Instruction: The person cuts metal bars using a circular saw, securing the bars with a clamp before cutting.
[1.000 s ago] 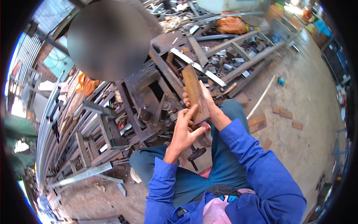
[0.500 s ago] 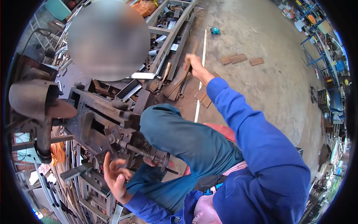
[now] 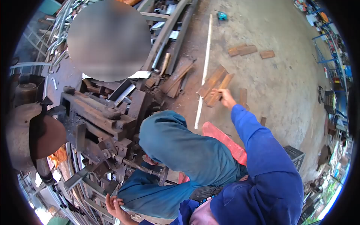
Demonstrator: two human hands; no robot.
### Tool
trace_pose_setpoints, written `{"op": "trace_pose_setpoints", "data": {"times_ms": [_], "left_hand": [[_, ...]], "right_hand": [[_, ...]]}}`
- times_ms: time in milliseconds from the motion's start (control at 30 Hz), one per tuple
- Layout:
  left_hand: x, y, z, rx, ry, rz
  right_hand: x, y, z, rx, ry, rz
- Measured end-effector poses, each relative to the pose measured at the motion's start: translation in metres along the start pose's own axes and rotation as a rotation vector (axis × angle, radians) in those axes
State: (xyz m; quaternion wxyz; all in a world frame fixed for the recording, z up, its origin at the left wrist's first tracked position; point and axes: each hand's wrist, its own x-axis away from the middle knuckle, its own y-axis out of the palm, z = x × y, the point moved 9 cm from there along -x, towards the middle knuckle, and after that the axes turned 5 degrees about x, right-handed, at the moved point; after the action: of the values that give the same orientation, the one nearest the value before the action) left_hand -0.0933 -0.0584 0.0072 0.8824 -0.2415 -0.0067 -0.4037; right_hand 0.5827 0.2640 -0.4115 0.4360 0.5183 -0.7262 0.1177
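Out on the floor, my right hand (image 3: 225,98) is closed on a rust-brown flat bar (image 3: 225,81), which overlaps other brown flat pieces (image 3: 213,78) beside a long white strip (image 3: 206,56). My left hand (image 3: 117,207) is down by my knee with its fingers loosely bent and apart. Just above its fingertips is a dark metal piece (image 3: 110,187) by the steel framework. A screw vise (image 3: 140,165) on a heavy machine bed stands in front of my legs, left of my raised knee.
A round disc (image 3: 50,137) under a grey guard (image 3: 20,131) stands at the left. Scrap metal and long bars crowd the upper left, near a person hidden by a blur. More brown pieces (image 3: 247,50) and a teal tape measure (image 3: 222,16) lie on the floor. I sit on a red seat (image 3: 225,142).
My right hand has come down and nearer with the bar, onto the floor pieces. My left hand has dropped from the vise toward my knee. The view has shifted slightly.
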Motion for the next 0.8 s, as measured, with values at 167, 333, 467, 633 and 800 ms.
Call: {"op": "trace_pose_setpoints", "data": {"times_ms": [167,333,467,633,800], "left_hand": [[-0.016,0.013,0.001,-0.102,0.006,0.073],[-0.033,0.076,0.000,-0.039,-0.019,-0.096],[-0.043,0.095,-0.015,0.010,-0.054,-0.171],[-0.045,0.084,-0.025,0.001,-0.107,-0.161],[-0.039,0.087,-0.034,-0.105,-0.200,-0.209]], "right_hand": [[-0.098,-0.157,0.034,0.944,-0.033,0.391],[-0.049,-0.039,0.022,1.205,-0.171,0.195],[-0.042,0.074,0.023,1.257,-0.385,-0.107],[-0.041,0.182,0.029,1.654,-0.546,-0.183],[-0.058,0.262,0.028,2.016,-0.948,-0.213]]}}
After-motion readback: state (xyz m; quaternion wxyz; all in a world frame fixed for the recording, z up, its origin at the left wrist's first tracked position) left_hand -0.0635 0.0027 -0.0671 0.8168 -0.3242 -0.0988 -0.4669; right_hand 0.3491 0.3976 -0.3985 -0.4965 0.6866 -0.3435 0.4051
